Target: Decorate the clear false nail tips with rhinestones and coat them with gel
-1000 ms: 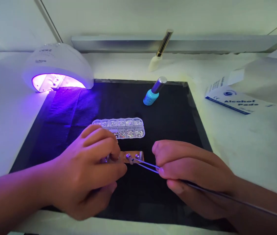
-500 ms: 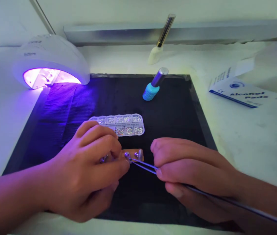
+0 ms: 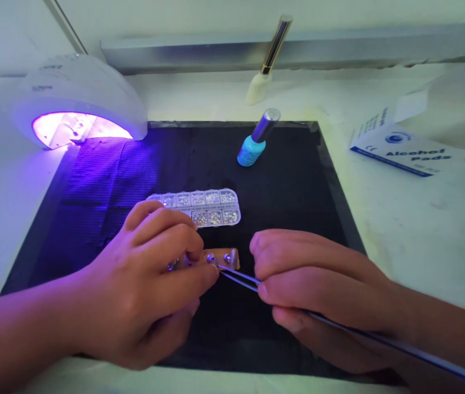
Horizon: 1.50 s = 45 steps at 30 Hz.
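Observation:
My left hand [image 3: 150,279] is curled, thumb and fingers pinched together over the left part of a small wooden strip [image 3: 218,254] with round metal studs. Whatever sits in that pinch is hidden behind the fingers. My right hand [image 3: 318,279] is closed around a pair of metal tweezers [image 3: 240,278]. The two thin tips point left, slightly apart, and reach the tip of my left thumb in front of a metal stud [image 3: 211,258]. Another stud [image 3: 230,258] stands at the strip's right end. Just behind my left hand lies a clear compartment case [image 3: 231,208] of small sparkling rhinestones, partly covered by the fingers.
A white nail lamp [image 3: 88,87] glows purple at the back left, over a dark ribbed cloth [image 3: 101,186]. A turquoise polish bottle [image 3: 252,150] stands on the black mat [image 3: 293,197]. Behind it is a pale bottle with a black cap [image 3: 259,87]. An alcohol pads box [image 3: 413,153] lies right.
The view has shifted slightly, so everything sits a little further left and up. Both hands keep the same grip, and the tweezer tips stay beside my left thumb.

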Each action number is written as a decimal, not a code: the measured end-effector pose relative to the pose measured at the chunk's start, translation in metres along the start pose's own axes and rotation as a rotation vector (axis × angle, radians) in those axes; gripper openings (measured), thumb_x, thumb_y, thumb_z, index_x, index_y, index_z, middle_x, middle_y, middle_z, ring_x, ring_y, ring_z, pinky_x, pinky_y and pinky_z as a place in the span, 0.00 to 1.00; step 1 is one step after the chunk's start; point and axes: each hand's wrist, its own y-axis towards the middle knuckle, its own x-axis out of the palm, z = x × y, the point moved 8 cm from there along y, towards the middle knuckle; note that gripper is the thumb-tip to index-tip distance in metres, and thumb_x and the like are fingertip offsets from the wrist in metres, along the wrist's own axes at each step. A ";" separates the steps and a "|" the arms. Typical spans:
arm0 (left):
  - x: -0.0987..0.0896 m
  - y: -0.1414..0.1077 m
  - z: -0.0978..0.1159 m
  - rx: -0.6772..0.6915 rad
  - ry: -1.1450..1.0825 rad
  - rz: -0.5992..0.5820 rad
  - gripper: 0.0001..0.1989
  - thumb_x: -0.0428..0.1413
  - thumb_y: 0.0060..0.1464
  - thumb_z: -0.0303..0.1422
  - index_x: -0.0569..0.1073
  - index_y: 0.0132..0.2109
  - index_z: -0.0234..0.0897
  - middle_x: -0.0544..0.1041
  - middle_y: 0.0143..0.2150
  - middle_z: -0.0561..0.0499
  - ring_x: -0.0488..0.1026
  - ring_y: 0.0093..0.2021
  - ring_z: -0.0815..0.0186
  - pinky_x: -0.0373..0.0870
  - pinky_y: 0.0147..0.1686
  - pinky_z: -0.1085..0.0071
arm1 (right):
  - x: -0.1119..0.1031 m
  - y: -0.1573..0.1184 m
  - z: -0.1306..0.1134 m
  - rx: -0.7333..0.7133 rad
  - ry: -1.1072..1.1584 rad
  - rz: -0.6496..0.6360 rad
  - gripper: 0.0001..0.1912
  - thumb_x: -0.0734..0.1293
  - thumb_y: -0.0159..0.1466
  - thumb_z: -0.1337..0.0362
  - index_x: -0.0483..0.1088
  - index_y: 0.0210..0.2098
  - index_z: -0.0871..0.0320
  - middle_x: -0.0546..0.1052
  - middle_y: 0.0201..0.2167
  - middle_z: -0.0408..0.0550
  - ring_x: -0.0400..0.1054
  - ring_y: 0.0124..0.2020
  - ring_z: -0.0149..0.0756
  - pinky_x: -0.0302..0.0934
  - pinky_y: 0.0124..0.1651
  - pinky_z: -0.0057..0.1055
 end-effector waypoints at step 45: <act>0.002 0.001 0.003 0.016 0.115 0.000 0.12 0.54 0.55 0.24 0.75 0.46 0.34 0.73 0.38 0.47 0.68 0.47 0.54 0.60 0.46 0.49 | -0.002 -0.005 0.001 0.131 0.030 -0.053 0.08 0.58 0.71 0.66 0.66 0.36 0.59 0.73 0.30 0.45 0.70 0.35 0.30 0.70 0.41 0.28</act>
